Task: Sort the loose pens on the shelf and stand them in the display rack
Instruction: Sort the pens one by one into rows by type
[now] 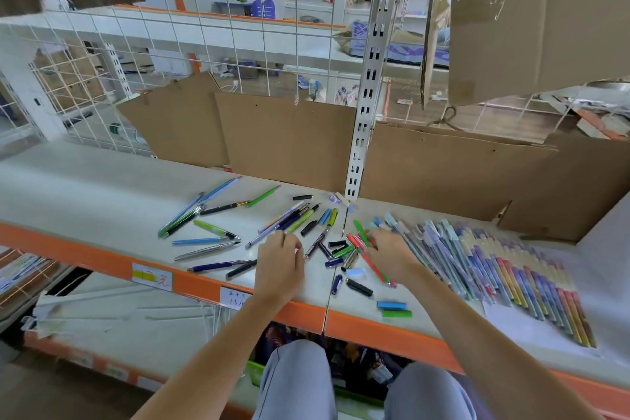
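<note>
Loose pens (218, 232) in blue, green, black and silver lie scattered over the grey shelf (85, 187). A tighter cluster of pens and caps (337, 249) sits between my hands. My left hand (279, 266) rests palm down at the near side of that cluster, fingers curled on a purple pen's end. My right hand (388, 249) lies over red and green pens (361, 242), fingertips touching them. Whether either hand grips a pen is hidden. A long row of sorted pens (494, 262) lies side by side on the right. No display rack is visible.
Cardboard sheets (286, 140) stand along the shelf's back against a white wire grid (204, 27). A slotted metal post (366, 78) rises behind the pens. Loose blue and green caps (393, 309) lie near the orange front edge (102, 259). A cardboard box (538, 10) hangs upper right.
</note>
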